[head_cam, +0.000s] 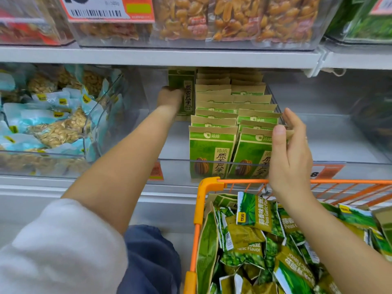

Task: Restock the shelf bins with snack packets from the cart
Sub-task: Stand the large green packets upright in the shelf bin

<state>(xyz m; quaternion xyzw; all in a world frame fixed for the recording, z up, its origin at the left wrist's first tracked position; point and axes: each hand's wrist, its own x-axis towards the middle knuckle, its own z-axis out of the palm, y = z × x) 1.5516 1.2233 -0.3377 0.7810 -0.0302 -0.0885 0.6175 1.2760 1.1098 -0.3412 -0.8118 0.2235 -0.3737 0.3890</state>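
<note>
A clear shelf bin [318, 162] holds two rows of upright green-and-tan sunflower seed packets [212, 153]. Deep in the bin, my left hand [170, 98] grips one more such packet [184, 92], held upright to the left of the rows. My right hand [289, 149] touches the top edge of the front right packet [251, 153], thumb in front and fingers behind it. Below stands an orange cart [209, 184] piled with green garlic pea packets [254, 217].
To the left, another clear bin [91, 128] holds light-blue packets of seeds. On the shelf above, a bin [222, 20] carries peanut packs, with an orange price tag [110, 9]. A white shelf edge [159, 57] runs overhead. A dark bin [373, 122] sits far right.
</note>
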